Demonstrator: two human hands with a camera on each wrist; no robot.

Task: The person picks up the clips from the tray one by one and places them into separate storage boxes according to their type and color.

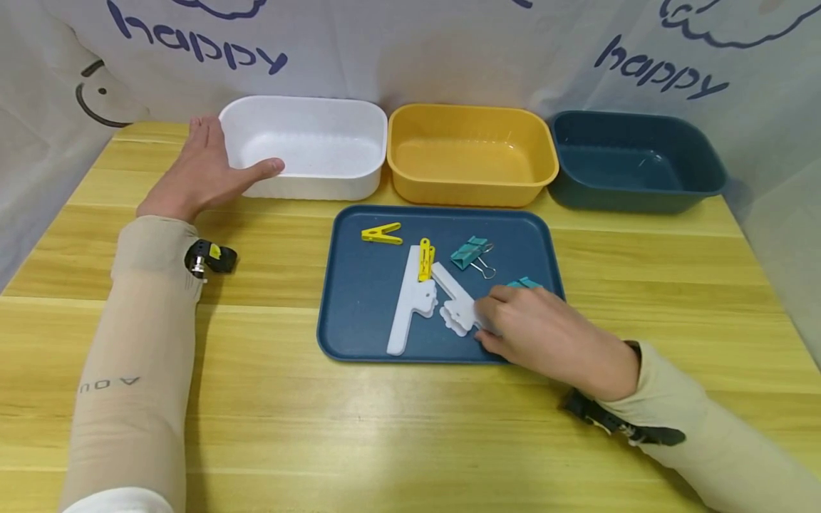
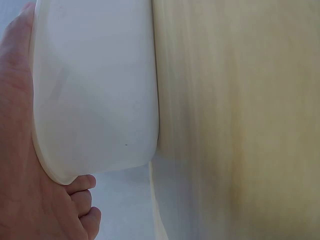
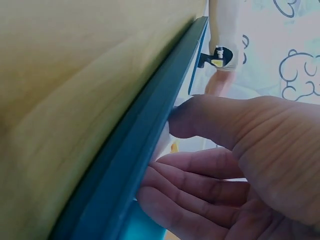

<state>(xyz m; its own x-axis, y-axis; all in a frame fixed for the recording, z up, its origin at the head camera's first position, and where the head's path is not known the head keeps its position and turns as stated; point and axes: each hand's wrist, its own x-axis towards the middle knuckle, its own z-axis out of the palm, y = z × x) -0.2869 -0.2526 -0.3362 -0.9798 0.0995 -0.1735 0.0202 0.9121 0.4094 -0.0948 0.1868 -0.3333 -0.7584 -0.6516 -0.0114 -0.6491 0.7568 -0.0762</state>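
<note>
My left hand point(image 1: 205, 171) holds the left end of a white plastic bin point(image 1: 321, 187), its thumb over the front rim and its fingers round the end; in the left wrist view bent fingertips point(image 2: 84, 200) show past the rim. My right hand point(image 1: 545, 335) pinches the right part of a white bag clip point(image 1: 457, 291) at the lower right of a dark blue tray point(image 1: 346, 335). Its far end is hidden by the fingers. A second white bag clip point(image 1: 404, 313) lies to its left. In the right wrist view the thumb point(image 3: 210, 117) and fingers close together over the tray's edge.
Also on the tray are two yellow clothespins, one point(image 1: 381, 234) at upper left and one point(image 1: 425, 260) by the white clips, plus a teal binder clip point(image 1: 470, 253) and another point(image 1: 524, 283) partly hidden. A yellow bin point(image 1: 474, 194) and dark teal bin point(image 1: 635, 199) stand behind.
</note>
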